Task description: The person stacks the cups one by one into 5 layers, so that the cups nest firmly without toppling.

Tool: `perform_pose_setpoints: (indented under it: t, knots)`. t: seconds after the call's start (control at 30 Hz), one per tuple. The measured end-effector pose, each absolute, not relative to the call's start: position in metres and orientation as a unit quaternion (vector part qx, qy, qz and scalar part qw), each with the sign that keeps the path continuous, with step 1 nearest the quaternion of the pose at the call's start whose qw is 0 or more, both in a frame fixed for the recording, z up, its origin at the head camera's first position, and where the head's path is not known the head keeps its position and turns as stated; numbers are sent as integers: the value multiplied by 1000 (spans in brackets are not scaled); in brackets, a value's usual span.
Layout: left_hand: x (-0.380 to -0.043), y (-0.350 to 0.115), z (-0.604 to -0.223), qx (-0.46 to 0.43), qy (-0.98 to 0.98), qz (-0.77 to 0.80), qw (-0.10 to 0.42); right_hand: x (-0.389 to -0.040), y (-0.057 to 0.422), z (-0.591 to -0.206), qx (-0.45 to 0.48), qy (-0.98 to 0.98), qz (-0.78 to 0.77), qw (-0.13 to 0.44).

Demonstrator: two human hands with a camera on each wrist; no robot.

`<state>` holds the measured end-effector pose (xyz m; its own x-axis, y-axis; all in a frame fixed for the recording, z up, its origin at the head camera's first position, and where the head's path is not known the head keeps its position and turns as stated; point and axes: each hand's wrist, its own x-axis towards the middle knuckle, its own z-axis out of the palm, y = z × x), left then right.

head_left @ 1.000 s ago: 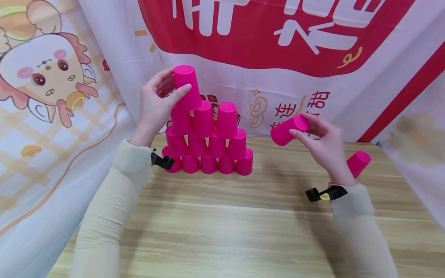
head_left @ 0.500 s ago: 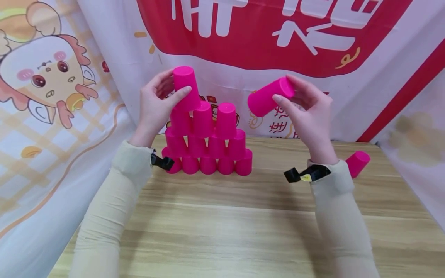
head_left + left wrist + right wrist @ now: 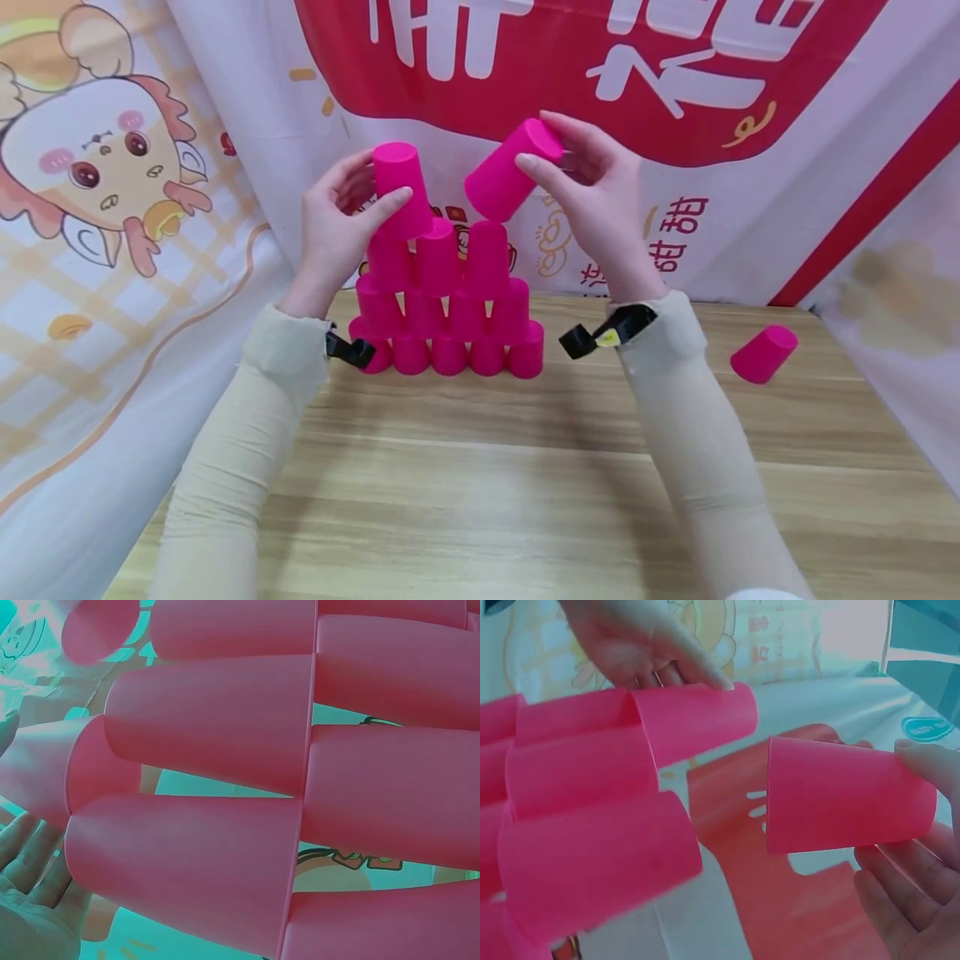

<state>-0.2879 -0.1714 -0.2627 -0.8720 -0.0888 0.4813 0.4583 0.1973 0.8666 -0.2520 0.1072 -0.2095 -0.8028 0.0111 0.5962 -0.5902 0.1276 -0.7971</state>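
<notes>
A stepped stack of upside-down pink cups (image 3: 448,317) stands on the table, its third row three cups wide. My left hand (image 3: 330,225) holds a pink cup (image 3: 401,190) upright at the left of the stack's top, its lower edge at the third row; the left wrist view shows that cup (image 3: 34,769) with the fingers beside it. Over the right side, my right hand (image 3: 600,192) grips another pink cup (image 3: 506,175) between thumb and fingers. This one is tilted, its mouth facing down-left. The right wrist view shows a gap between it (image 3: 847,799) and the stack.
A single pink cup (image 3: 765,354) lies tipped over at the right of the wooden table (image 3: 487,492). Printed cloth (image 3: 465,133) hangs close behind the stack, with more cloth at both sides. Each wrist wears a black camera strap (image 3: 630,325).
My right hand has carried its cup left and up, from the right of the stack to above its right side. The left hand and its cup have stayed in place.
</notes>
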Motion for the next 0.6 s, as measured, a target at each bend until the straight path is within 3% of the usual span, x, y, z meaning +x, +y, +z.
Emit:
perform_pose_setpoints:
  t: [0.37,0.6]
  knots:
    - [-290,-171,-264,-129,-741,-625,210,-290,78,-218,227,-706,643,191]
    - [-290,-171,-264,-131,-741,-623,213,-296,70,-223,234,-718,634,165]
